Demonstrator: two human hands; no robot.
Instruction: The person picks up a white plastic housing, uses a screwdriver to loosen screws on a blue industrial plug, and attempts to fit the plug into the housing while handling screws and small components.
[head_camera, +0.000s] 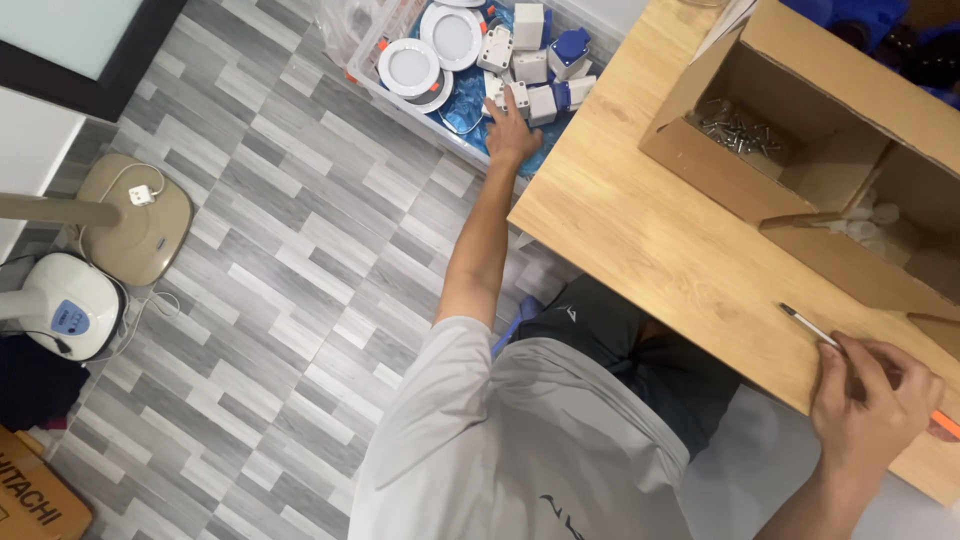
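Looks like the grab-a-part step: the left hand (512, 128) is stretched down into the clear plastic bin (420, 112) on the floor, just left of the wooden table (650, 240), fingers spread over a white-and-blue adapter block (545, 100). The right hand (868, 400) pinches a screwdriver (812, 328) on that table. Next it needs a firm close on one block.

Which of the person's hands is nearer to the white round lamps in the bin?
Left. The left hand reaches into the bin beside the round lamps; the right hand holds a screwdriver on the table, far off.
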